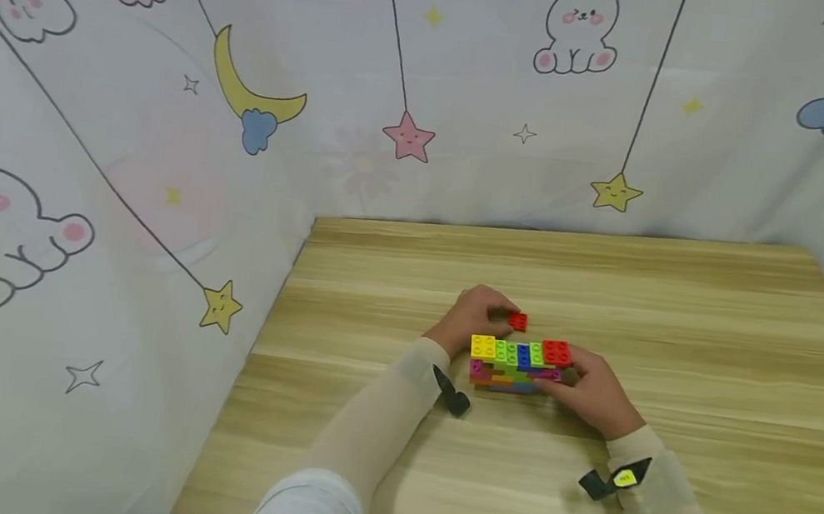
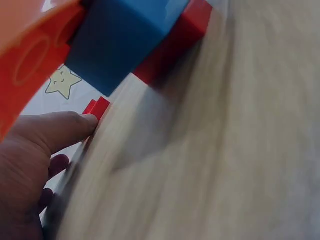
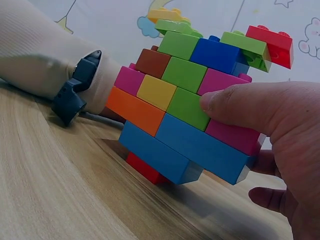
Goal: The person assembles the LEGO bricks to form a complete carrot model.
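My right hand (image 1: 603, 392) grips the right end of a build of stacked toy bricks (image 3: 185, 95), its thumb against the front face. Mixed colours make up its layers, with blue and red bricks at the bottom and yellow, green, blue and red along the top. In the right wrist view the build looks tilted. Just behind it, my left hand (image 1: 471, 320) pinches a small red brick (image 1: 518, 322) between thumb and fingers, apart from the build. The left wrist view shows that red brick (image 2: 99, 108) at the thumb tip, close to the tabletop.
A wood-grain table (image 1: 396, 264) carries the bricks. Behind and to the left hangs a pale cloth (image 1: 465, 179) with cartoon rabbits, stars and moons. Each sleeve bears a strapped black wrist camera (image 1: 454, 399), the left one near the build.
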`<state>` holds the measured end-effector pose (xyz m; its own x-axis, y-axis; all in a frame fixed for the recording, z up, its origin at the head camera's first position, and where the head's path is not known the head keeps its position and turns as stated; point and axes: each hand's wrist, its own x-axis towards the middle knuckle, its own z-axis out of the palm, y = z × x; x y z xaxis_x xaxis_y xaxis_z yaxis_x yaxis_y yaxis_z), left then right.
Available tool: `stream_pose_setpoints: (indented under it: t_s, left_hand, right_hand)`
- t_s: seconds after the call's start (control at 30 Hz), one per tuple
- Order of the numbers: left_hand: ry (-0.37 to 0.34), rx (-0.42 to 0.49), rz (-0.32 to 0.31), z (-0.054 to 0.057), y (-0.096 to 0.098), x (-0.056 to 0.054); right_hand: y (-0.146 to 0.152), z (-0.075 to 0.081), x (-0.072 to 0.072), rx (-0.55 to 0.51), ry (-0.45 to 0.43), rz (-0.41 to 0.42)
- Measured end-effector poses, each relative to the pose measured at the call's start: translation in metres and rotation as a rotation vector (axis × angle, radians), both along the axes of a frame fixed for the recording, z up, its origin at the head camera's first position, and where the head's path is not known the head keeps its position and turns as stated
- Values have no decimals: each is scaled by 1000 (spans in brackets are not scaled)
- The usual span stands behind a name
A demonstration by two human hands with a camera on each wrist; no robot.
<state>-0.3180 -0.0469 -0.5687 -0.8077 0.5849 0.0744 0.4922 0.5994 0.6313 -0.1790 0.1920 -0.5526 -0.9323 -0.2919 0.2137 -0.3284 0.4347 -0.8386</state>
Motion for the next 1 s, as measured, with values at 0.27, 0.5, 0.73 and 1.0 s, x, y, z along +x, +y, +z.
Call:
stream_pose_setpoints:
  t_s: [0.27, 0.5, 0.73, 1.0]
  left_hand:
    - [-133, 255, 157, 5, -16, 13]
    - [-21, 467, 84, 61, -41, 43]
    - [324, 311, -197, 114, -38, 81]
    - [398, 113, -199, 108, -27, 93]
  right_hand:
    - [-4, -2, 1, 25, 0, -11]
    - [-1, -4, -1, 26, 5, -18]
    - [1, -2, -5, -6, 42, -2]
    - [-2, -4, -3, -24, 52, 15]
